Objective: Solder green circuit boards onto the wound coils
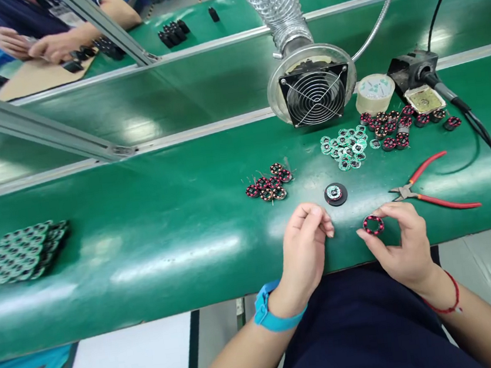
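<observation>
Pinched between thumb and fingertips of the right hand (400, 243), a ring-shaped coil (373, 225) with a dark body and glossy red segments sits just above the smooth green bench mat (166, 231). Left hand (304, 254): curled closed, nothing visible between the fingertips, near a round black disc (335, 194). Beyond lie loose wired coils (269, 182), a heap of small green circuit rings (345, 149) and, to the right, red-handled steel pliers (424, 193). A caged fan (315, 94) with foil ducting (271, 4) stands behind.
</observation>
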Demonstrator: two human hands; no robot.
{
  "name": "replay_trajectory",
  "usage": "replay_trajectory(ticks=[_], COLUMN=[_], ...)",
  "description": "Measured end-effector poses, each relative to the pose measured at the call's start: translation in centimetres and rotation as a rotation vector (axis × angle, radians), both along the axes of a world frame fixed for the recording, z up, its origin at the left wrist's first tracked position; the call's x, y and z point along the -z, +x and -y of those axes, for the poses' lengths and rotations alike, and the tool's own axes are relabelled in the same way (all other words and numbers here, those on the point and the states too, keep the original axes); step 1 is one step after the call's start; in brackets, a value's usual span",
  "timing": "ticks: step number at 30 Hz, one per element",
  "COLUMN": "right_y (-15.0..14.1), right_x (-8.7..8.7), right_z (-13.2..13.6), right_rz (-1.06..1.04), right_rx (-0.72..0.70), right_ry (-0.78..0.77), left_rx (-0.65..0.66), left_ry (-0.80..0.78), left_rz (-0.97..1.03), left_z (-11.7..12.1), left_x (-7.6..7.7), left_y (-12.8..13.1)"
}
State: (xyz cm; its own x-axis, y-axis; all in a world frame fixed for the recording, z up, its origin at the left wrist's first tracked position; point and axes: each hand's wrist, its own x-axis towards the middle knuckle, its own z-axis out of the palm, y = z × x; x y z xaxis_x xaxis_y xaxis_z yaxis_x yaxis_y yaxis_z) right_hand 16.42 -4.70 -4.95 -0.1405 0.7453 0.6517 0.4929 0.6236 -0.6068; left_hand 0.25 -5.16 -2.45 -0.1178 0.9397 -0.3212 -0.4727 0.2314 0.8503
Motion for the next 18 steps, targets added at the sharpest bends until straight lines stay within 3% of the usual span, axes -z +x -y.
replay_trajectory(ticks=[5,7,10,12,16,18], right_y=[-1.2,-1.7,-0.5,2.1,10.0,13.5], right_x=[0.2,0.0,-0.4,-0.5,0.7,1.5], right_z=[-0.2,0.0,-0.4,-1.4,-4.6,-5.8], right_rz=[0.155,0.227,0.294,0.351,0.637,0.794], right_rx=[0.061,0.066,-0.044,-0.104,0.080,0.053], right_ry=[0.008,-0.016,-0.084,-0.125,-0.172,-0.232], left_rx=[0.254,0.223,0.184,0.200,0.276,0.351], left_ry=[-0.046,-0.088,-0.149,-0.161,-0.160,-0.142], left_rz=[0.060,0.100,0.158,0.167,0.129,0.131], left_z=[1.5,1.3,0.6,0.1,0.0,0.3], left_x=[-0.1,-0.4,-0.5,-0.4,-0.3,-0.4], left_y=[2.2,2.8,2.7,2.0,0.4,-0.2])
